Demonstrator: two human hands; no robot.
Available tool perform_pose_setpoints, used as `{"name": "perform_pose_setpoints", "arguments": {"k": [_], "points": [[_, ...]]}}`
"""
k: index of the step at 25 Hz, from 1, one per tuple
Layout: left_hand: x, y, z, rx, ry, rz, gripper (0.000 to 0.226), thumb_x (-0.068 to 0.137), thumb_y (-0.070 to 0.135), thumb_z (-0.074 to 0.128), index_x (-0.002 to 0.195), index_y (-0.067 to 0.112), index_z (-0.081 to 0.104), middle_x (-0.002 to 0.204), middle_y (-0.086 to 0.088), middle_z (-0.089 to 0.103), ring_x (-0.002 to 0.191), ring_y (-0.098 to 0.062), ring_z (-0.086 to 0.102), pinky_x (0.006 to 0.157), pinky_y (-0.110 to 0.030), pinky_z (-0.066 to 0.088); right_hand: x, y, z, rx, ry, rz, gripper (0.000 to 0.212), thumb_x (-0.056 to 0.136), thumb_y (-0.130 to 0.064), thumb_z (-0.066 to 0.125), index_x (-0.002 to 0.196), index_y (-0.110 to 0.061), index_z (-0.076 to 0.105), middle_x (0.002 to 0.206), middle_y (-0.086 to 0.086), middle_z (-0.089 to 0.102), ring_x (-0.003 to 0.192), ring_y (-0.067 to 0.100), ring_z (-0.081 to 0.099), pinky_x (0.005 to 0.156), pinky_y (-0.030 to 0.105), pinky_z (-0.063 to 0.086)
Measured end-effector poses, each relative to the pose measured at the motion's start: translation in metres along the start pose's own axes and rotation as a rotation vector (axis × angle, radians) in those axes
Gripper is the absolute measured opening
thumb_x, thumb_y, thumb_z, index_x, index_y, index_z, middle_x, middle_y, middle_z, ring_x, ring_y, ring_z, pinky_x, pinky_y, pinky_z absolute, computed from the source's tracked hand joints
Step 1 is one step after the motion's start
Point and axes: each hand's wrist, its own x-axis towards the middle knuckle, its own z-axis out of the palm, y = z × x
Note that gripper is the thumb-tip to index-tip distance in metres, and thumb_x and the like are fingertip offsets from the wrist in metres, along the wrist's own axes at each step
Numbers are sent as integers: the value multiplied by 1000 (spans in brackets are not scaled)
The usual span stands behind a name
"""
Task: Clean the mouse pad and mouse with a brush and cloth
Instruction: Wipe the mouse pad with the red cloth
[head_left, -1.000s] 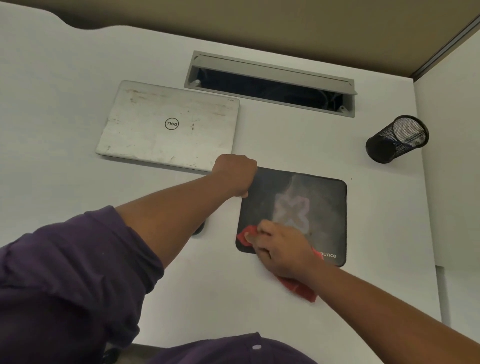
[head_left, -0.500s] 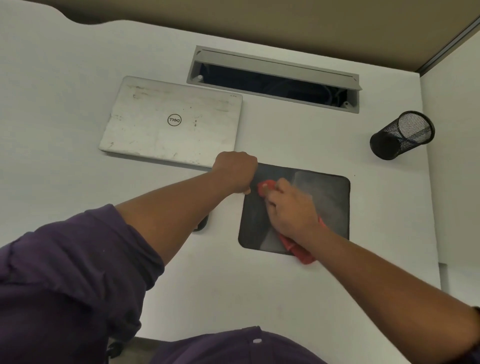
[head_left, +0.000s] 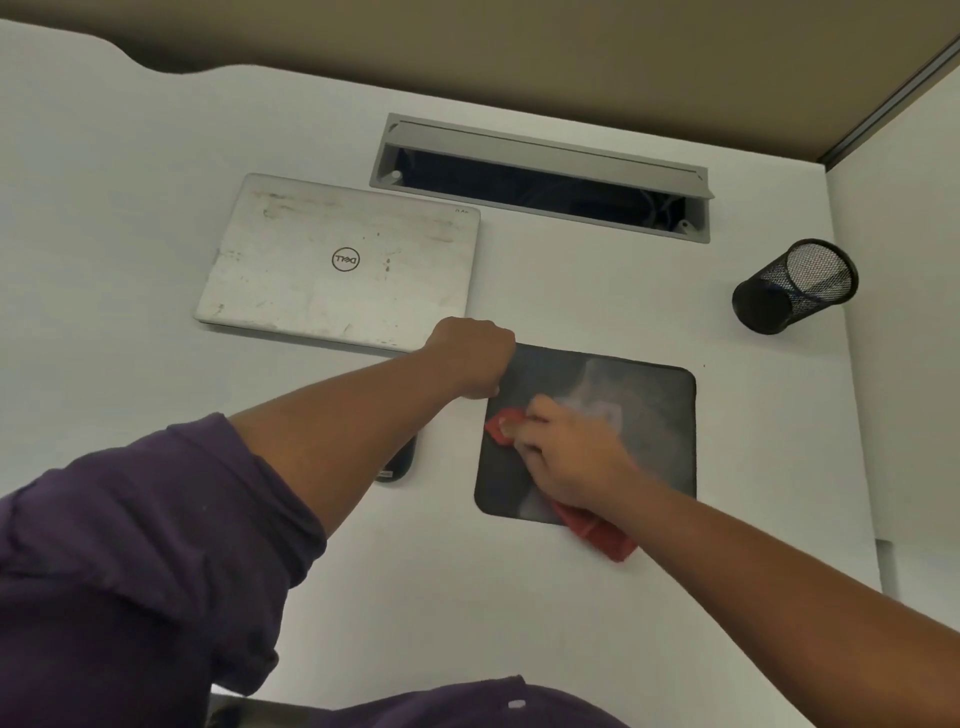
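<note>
The dark mouse pad lies on the white desk, right of centre. My left hand is a closed fist on the pad's far left corner, and its thumb seems to pinch the edge. My right hand holds the red cloth against the left half of the pad. Cloth shows past the fingertips and under the wrist. The black mouse sits left of the pad, mostly hidden beneath my left forearm. No brush is in view.
A closed silver laptop lies at the far left of the desk. An open grey cable slot runs along the back. A black mesh pen cup lies tipped at the far right, beside a white partition wall.
My right hand swept the cloth from the pad's near left up to its far left corner, then back toward me to the left middle. The left fist stayed on the corner.
</note>
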Motion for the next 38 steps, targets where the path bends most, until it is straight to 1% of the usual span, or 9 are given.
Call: {"name": "perform_pose_setpoints", "arguments": {"k": [2,6,10,14,17,21,26,31,38], "points": [[1,-1,3,-16,4,0,22,90,35,67,104,21,57,70,5,39,74,-24,52,66,-33,42,9,0,-4,-34,127,184,20,93,-30,52,110,-32,64,97,1,50,70,23,57,57,31,40],[-3,1,9,-26,42,-26,25,91,36,68,107,18,64,69,4,39,73,-24,53,66,-33,43,-34,-28,25,-42,-19,-181,19,91,-29,58,109,-25,62,90,0,48,64,21,52,48,29,39],[-4,3,9,-16,48,-30,23,92,33,68,108,17,65,68,4,39,74,-24,54,68,-33,44,-23,-4,16,12,109,-65,24,97,-43,52,104,-27,69,89,-2,51,66,21,54,52,30,43],[-6,7,5,7,44,-47,18,92,28,68,107,18,65,69,3,41,74,-23,54,67,-32,43,-52,-7,36,12,71,-259,26,100,-45,48,98,-28,67,88,-6,49,65,18,51,53,27,36],[-4,5,5,9,47,-44,20,92,29,69,108,18,65,69,3,41,74,-23,54,66,-32,42,-37,12,24,21,211,-68,21,97,-40,54,89,-26,67,84,-5,47,64,21,52,52,27,31],[-6,8,3,0,47,-49,21,90,28,70,109,18,65,69,4,39,74,-24,53,66,-33,42,-56,1,39,-35,68,-329,15,96,-37,55,99,-28,67,87,-6,45,65,19,50,52,27,34],[-4,3,10,-14,61,-52,21,90,33,69,105,19,65,68,4,40,72,-23,53,65,-33,41,5,19,-2,1,260,195,16,94,-34,60,91,-23,71,89,1,53,68,26,56,58,30,40],[-4,2,11,-23,51,-48,22,90,37,70,103,20,67,68,5,42,71,-23,54,66,-32,43,-27,-2,18,57,38,-163,23,96,-39,47,96,-31,69,89,-5,47,67,20,50,54,35,45],[-3,-5,19,-70,60,-48,25,90,42,67,104,21,67,71,5,44,75,-24,56,65,-33,40,25,16,11,-73,274,232,20,95,-34,55,108,-26,68,96,2,51,80,25,53,58,30,43]]}}
